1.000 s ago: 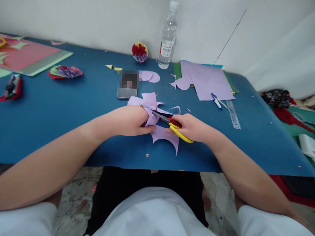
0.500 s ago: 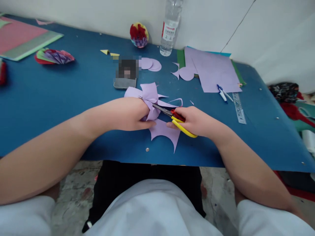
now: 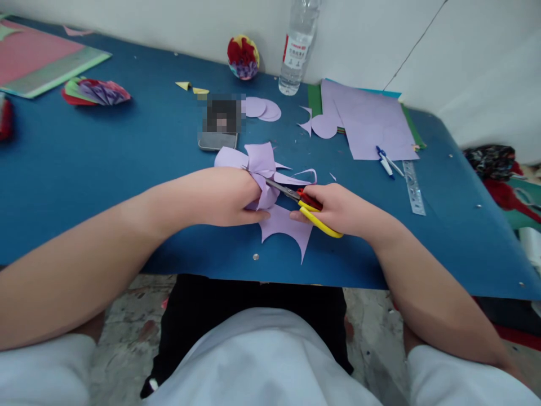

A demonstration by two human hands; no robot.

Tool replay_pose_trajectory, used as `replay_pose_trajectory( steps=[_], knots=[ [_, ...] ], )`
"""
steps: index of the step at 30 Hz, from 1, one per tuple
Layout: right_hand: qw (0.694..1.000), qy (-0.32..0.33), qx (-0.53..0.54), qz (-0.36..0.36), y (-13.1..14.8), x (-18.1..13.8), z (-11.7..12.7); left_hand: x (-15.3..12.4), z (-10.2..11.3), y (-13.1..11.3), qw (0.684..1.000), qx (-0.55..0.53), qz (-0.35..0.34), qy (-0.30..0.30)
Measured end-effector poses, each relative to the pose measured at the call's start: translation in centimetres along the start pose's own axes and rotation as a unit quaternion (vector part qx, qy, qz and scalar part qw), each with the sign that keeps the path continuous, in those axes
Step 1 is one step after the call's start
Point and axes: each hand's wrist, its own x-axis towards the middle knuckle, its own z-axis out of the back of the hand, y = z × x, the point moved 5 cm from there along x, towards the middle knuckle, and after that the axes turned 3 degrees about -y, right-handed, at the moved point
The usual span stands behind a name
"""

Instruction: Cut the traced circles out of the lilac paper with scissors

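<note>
A curled piece of purple paper point(image 3: 261, 159) is gripped by my left hand point(image 3: 234, 197), whose fingers are mostly hidden behind the wrist and the paper. My right hand point(image 3: 333, 207) is closed around the yellow and red handles of a pair of scissors point(image 3: 287, 192). The blades point left and reach into the purple paper beside my left hand. Under both hands lies a purple paper scrap point(image 3: 284, 223) with curved cut-out edges. Thin strips of purple paper point(image 3: 296, 178) stick out near the blades.
Purple paper circles point(image 3: 270, 110) lie by a phone point(image 3: 218, 140). Behind stand a water bottle point(image 3: 296, 56) and a colourful paper ball point(image 3: 243, 58). At right are purple sheets point(image 3: 374, 121), pens point(image 3: 384, 163) and a clear ruler point(image 3: 414, 192). A folded paper fan point(image 3: 97, 93) lies left on the blue table point(image 3: 84, 169).
The whole view has shifted slightly, so things on the table appear a little further right. Both hands keep nearly the same pose, with the scissors still in the purple paper.
</note>
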Motion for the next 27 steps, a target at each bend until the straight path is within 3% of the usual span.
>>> replay_pose_trajectory(
  steps=[14,27],
  knots=[
    [1.0,0.019,-0.013,-0.016,0.39,-0.27,0.21,0.22,0.01,0.22,1.0,-0.011,-0.021,-0.001],
    [1.0,0.016,-0.009,-0.014,0.21,-0.1,0.02,-0.19,0.48,-0.36,0.999,-0.029,0.015,0.018]
  ],
)
